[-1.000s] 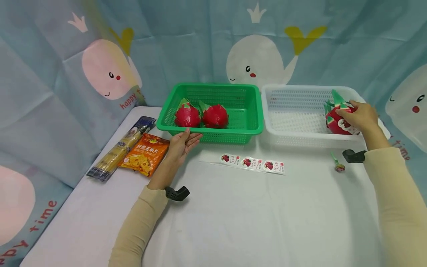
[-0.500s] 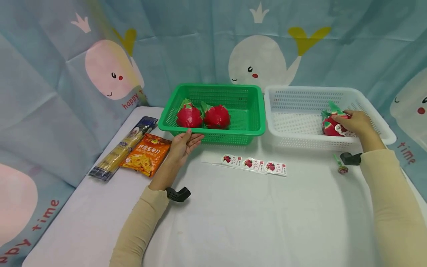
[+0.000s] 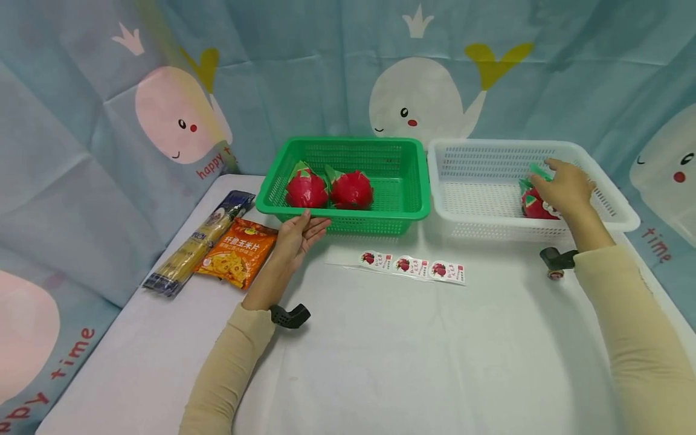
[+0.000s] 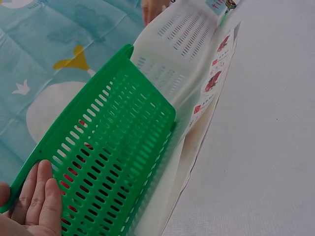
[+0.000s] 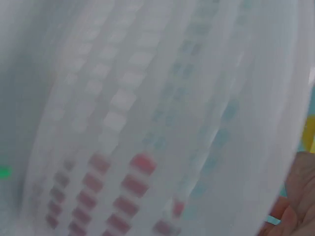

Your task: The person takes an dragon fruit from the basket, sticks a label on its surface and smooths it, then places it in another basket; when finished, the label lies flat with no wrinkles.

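My left hand (image 3: 296,238) holds the front rim of the green basket (image 3: 399,215), thumb at the rim and fingers against the outer wall, as the left wrist view shows. Two red dragon fruits, one on the left (image 3: 306,188) and one beside it (image 3: 352,190), lie in this basket. At the right end of the white basket (image 3: 473,222) my right hand (image 3: 568,186) hovers with spread fingers, just above a dragon fruit (image 3: 535,206) with green leaves and a round sticker. The hand partly hides that fruit. In the right wrist view, the basket's slotted wall covers most of the picture.
A strip of dragon-fruit stickers (image 3: 411,266) lies in front of the baskets. A lollipop (image 3: 555,275) is partly covered by the right wrist camera. To the left lie a noodle pack (image 3: 198,241) and an orange snack bag (image 3: 237,251). A whale-print curtain (image 3: 304,78) hangs behind.
My right hand lowers the stickered dragon fruit into the white basket, then loosens its fingers and lifts slightly off it, toward the left. The left hand stays at the green basket's rim.
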A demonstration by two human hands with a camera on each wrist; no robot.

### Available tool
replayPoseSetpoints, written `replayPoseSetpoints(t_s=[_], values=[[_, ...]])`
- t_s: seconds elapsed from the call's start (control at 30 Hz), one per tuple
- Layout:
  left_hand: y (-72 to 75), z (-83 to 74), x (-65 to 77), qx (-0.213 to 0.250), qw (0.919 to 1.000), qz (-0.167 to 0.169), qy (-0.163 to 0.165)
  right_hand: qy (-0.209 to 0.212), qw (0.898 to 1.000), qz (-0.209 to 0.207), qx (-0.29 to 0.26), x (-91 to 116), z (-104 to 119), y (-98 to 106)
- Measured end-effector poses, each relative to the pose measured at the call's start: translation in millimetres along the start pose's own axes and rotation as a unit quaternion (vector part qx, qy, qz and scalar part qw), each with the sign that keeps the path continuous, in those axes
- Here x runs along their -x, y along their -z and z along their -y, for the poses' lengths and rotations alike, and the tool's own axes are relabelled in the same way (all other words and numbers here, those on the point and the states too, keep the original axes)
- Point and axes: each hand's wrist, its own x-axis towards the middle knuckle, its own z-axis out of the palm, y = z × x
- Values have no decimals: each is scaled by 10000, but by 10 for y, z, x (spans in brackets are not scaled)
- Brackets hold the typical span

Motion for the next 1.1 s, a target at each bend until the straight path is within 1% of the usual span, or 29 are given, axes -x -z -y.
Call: replayPoseSetpoints(t_s=[0.1, 0.2, 0.3, 0.47, 0.6, 0.67, 0.83, 1.0, 1.1], values=[[-5, -17, 9, 90, 9999, -44, 54, 429, 9989, -78, -185, 27, 277, -76], [14, -53, 14, 188, 9996, -182, 97, 952, 9949, 28, -331, 52, 590, -202], [54, -94, 23, 219, 9991, -358, 111, 1348, 9902, 117, -348, 64, 900, -356], [130, -151, 54, 158, 9976, -663, 143, 1741, 9828, 348, -502, 93, 1391, -649], [183, -176, 66, 167, 9969, -760, 94, 2003, 9758, 615, -630, 111, 1731, -916], [202, -184, 65, 165, 9972, -723, 48, 2079, 9722, 828, -691, 103, 1876, -1037], [220, -184, 60, 83, 9981, -607, -15, 1963, 9679, 1302, -877, 56, 2164, -1289], [229, -173, 53, -42, 9984, -555, -106, 1764, 9655, 1704, -880, 26, 2386, -1506], [229, -172, 46, -88, 9982, -572, -133, 1674, 9644, 1866, -836, 8, 2481, -1638]])
